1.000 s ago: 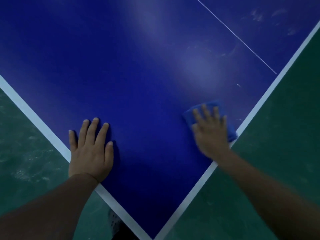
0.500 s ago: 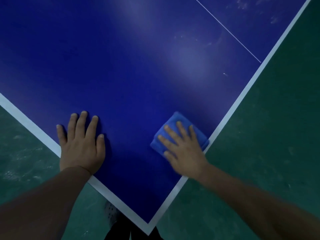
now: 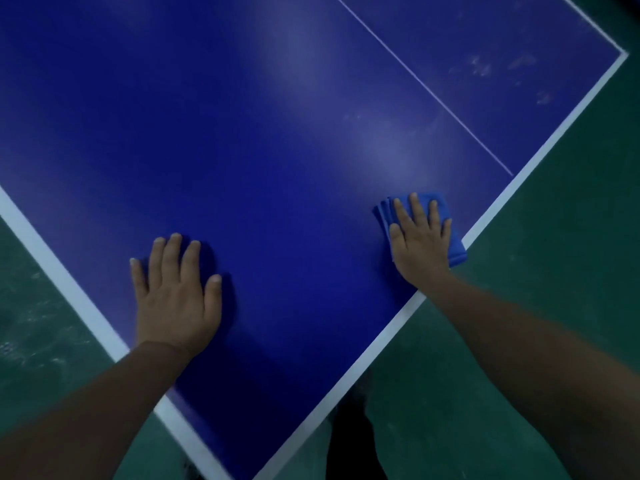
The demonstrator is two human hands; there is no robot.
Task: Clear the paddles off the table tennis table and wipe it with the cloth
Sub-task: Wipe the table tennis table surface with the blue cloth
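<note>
A blue table tennis table (image 3: 277,150) with white edge lines fills the view, one corner pointing toward me at the bottom. My right hand (image 3: 420,242) lies flat, fingers straight, pressing a folded blue cloth (image 3: 453,245) onto the table close to its right edge line. My left hand (image 3: 176,292) rests flat on the table near the left edge line, fingers spread. No paddle is in view.
A thin white centre line (image 3: 422,84) runs up the table. Pale smudges (image 3: 485,67) mark the surface at the upper right. Green floor (image 3: 571,271) lies beyond both table edges.
My right hand has slid the cloth from near the table corner outward along the right edge. The view has shifted, and my left hand stays flat on the table.
</note>
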